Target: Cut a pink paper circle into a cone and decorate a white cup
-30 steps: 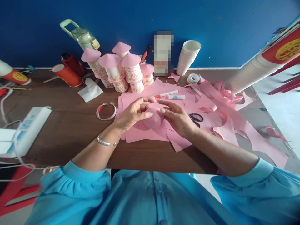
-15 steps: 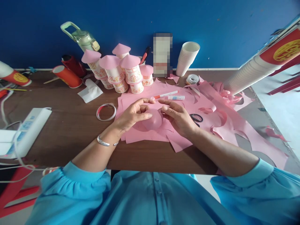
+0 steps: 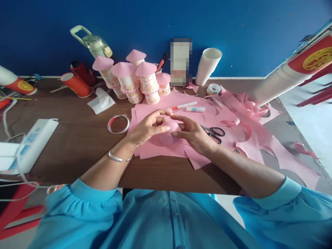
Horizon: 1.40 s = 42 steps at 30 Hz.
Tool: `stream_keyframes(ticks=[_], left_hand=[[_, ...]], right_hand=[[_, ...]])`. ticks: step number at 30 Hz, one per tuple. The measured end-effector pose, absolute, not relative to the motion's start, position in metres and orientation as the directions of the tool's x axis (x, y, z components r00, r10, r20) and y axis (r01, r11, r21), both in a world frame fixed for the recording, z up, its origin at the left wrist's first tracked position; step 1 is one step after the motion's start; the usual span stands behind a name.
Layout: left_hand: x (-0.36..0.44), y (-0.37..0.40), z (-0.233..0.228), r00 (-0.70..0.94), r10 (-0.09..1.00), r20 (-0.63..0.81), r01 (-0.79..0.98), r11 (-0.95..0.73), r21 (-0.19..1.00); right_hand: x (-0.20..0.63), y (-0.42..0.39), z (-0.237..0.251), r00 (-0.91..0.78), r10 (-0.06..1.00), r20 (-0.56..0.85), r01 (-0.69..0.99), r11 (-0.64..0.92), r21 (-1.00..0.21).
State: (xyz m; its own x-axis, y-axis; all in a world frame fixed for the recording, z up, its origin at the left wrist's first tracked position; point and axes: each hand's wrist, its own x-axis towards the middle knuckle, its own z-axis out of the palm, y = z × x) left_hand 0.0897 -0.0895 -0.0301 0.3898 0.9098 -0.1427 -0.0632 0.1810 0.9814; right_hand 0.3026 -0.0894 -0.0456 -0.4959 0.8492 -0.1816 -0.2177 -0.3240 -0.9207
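Between both hands: pink paper cone (image 3: 167, 137) | left hand (image 3: 145, 127): part-curled, thumb and fingers gripping its left edge | right hand (image 3: 197, 137): thumb pressing its right side | right of grip: scissors (image 3: 211, 133)

Smooth, matt paper on this cone (image 3: 166, 138), and matt paper again in the sheets (image 3: 198, 159) beneath! Brown wood-look top on the table (image 3: 95, 173), shiny metal on the bracelet (image 3: 114, 156), glossy plastic on the scissor handles (image 3: 211, 132), and here's gathered cloth in the shirt (image 3: 147, 214), softly creased.
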Motion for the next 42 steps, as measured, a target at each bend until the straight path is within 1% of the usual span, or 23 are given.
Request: stream_keyframes(ticks=[6,10,13,15,18,20,23,27,29,33,37,42], left_hand=[[0.0861,-0.0885,-0.0327,0.397,0.909,-0.128,-0.040,0.156,0.987],[0.0854,-0.0879,-0.0323,0.404,0.905,-0.134,-0.027,0.158,0.987],[0.0853,-0.0873,-0.0329,0.401,0.906,-0.135,-0.037,0.163,0.986],[0.0856,-0.0874,-0.0329,0.400,0.906,-0.139,-0.031,0.165,0.986],[0.0867,-0.0884,-0.0315,0.393,0.908,-0.144,0.015,0.150,0.989],[0.0876,-0.0894,-0.0300,0.391,0.910,-0.137,0.050,0.128,0.991],[0.0886,-0.0905,-0.0281,0.385,0.913,-0.137,0.065,0.121,0.991],[0.0886,-0.0903,-0.0284,0.393,0.906,-0.157,0.047,0.151,0.987],[0.0882,-0.0896,-0.0298,0.412,0.896,-0.163,0.028,0.166,0.986],[0.0878,-0.0887,-0.0318,0.441,0.880,-0.176,-0.025,0.208,0.978],[0.0878,-0.0896,-0.0288,0.417,0.889,-0.187,-0.033,0.221,0.975],[0.0870,-0.0899,-0.0267,0.426,0.884,-0.190,-0.066,0.240,0.969]], right_hand=[[0.3050,-0.0834,-0.0468,-0.408,0.898,-0.163,-0.258,-0.285,-0.923],[0.3059,-0.0809,-0.0498,-0.394,0.908,-0.140,-0.283,-0.265,-0.922],[0.3066,-0.0818,-0.0485,-0.386,0.909,-0.156,-0.291,-0.281,-0.915],[0.3067,-0.0830,-0.0471,-0.401,0.903,-0.155,-0.271,-0.279,-0.921],[0.3055,-0.0848,-0.0470,-0.469,0.871,-0.146,-0.191,-0.261,-0.946],[0.3042,-0.0861,-0.0479,-0.483,0.864,-0.140,-0.138,-0.233,-0.962],[0.3026,-0.0875,-0.0487,-0.460,0.877,-0.135,-0.106,-0.206,-0.973],[0.3025,-0.0877,-0.0470,-0.406,0.904,-0.133,-0.084,-0.182,-0.980],[0.3030,-0.0872,-0.0467,-0.395,0.910,-0.125,-0.102,-0.179,-0.979],[0.3042,-0.0860,-0.0491,-0.414,0.900,-0.139,-0.169,-0.226,-0.959],[0.3051,-0.0857,-0.0508,-0.373,0.915,-0.156,-0.200,-0.244,-0.949],[0.3068,-0.0857,-0.0475,-0.378,0.908,-0.182,-0.271,-0.296,-0.916]])
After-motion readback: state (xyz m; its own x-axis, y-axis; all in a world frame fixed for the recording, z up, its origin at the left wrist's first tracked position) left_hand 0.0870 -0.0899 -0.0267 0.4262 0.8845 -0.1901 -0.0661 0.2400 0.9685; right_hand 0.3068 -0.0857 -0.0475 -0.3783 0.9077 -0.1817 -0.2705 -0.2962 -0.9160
